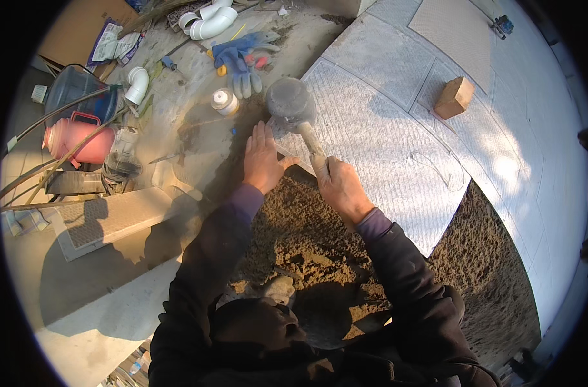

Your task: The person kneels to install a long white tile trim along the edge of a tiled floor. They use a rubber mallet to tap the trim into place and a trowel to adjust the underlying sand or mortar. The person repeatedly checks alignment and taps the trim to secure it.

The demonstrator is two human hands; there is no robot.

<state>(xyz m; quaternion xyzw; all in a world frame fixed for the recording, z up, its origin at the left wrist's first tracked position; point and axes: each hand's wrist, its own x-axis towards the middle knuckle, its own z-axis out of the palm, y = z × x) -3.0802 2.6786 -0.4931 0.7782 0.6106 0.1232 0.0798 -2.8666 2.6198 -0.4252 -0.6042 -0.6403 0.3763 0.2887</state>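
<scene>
Currently grasping a dark grey, round-headed mallet (290,103) by its pale, stick-like handle (311,141) with the right hand (345,185) — clenched round the shaft. Seen over the left edge of a large, pale grey slab with a ridged surface (378,142); cannot tell whether touching it. Keeping nothing in the left hand (264,158): set palm down at the near left corner of the slab, with fingers straight and pointing to the far side, thumb spread right along the near edge. Cannot tell how firmly pressed.

Bordered on the near side by loose brown soil (294,226), showing again to the right. Marked by a thin loop of pale cord (439,173) lying on the right part of the slab. Placed farther right, on adjoining paving: a rough tan block (454,98).

Scattered left and far: blue work gloves (238,58), a small white round container (225,101) just near of them, a white elbow pipe (137,86). Lying farther left — a red plastic jug with a handle (87,140), beside a bluish clear vessel (73,93). Lying nearer on the left: a long, narrow textured slab (113,218), partly shaded.
</scene>
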